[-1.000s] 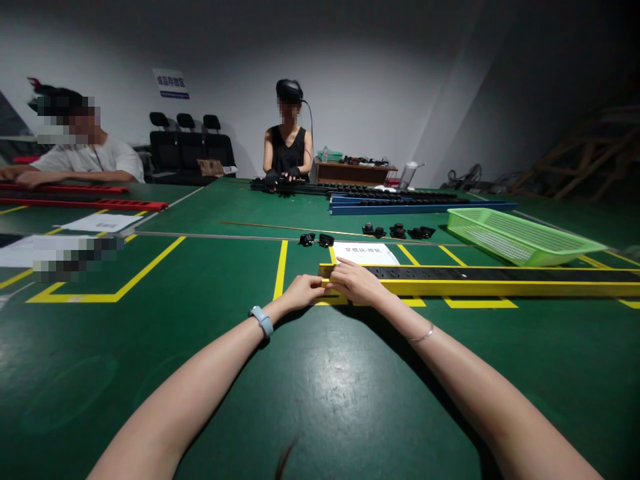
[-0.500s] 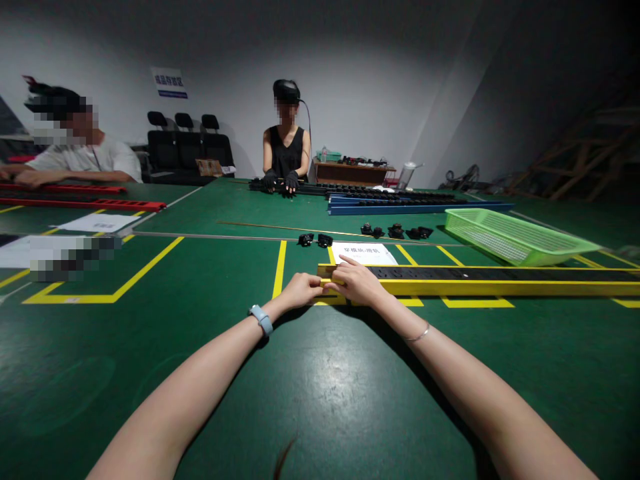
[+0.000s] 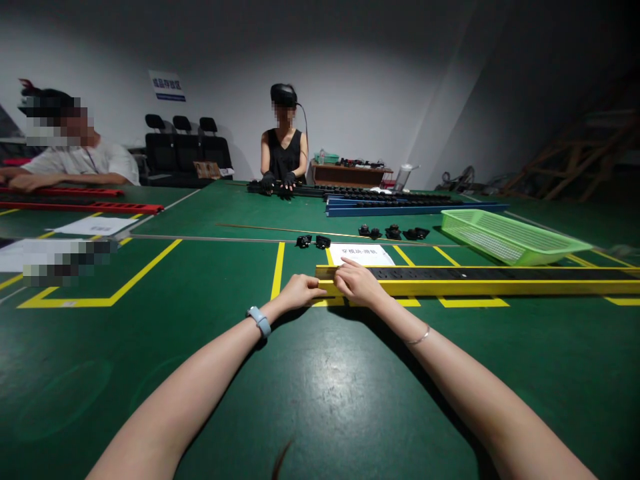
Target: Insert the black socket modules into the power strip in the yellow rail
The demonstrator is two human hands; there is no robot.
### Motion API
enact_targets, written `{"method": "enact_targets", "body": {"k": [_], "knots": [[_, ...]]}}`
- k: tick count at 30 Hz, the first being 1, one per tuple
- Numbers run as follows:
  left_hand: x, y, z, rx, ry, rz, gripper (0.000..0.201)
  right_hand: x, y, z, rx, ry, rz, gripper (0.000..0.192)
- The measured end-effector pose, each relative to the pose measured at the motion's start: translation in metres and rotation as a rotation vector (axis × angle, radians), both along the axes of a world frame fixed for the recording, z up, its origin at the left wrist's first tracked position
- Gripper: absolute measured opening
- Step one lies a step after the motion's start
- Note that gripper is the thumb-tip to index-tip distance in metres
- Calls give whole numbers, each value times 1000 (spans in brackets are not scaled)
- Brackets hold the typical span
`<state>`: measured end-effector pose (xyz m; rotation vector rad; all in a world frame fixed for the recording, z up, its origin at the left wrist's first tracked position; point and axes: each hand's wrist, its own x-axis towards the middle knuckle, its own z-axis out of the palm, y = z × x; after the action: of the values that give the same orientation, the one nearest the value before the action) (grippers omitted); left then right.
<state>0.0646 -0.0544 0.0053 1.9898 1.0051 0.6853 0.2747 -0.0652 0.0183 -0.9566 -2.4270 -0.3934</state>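
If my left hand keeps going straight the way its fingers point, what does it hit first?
The left hand points right, at the near end of the yellow rail. It seems to touch that end already, beside the right hand, though depth is unclear.

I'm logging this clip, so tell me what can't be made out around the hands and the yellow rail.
Head view only:
- Left hand fingertips: hidden against the yellow rail end; grip unclear.
- Right hand covers the rail's near end.
- Rail's far end: cut off by the right edge.
- White label: print too small.
- Small black parts: too small to identify.
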Motion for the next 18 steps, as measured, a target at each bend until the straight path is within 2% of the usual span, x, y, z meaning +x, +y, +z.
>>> {"method": "enact_targets", "body": {"k": [7,12,18], "knots": [[0,1,-1,44,65,-11,40,8,-3,-4,34,23,-83,29],[0,0,1,17,56,2,39,9,-5,-1,41,19,-89,28],[-1,0,1,-15,50,-6,38,16,-6,-3,57,19,-160,29]]}}
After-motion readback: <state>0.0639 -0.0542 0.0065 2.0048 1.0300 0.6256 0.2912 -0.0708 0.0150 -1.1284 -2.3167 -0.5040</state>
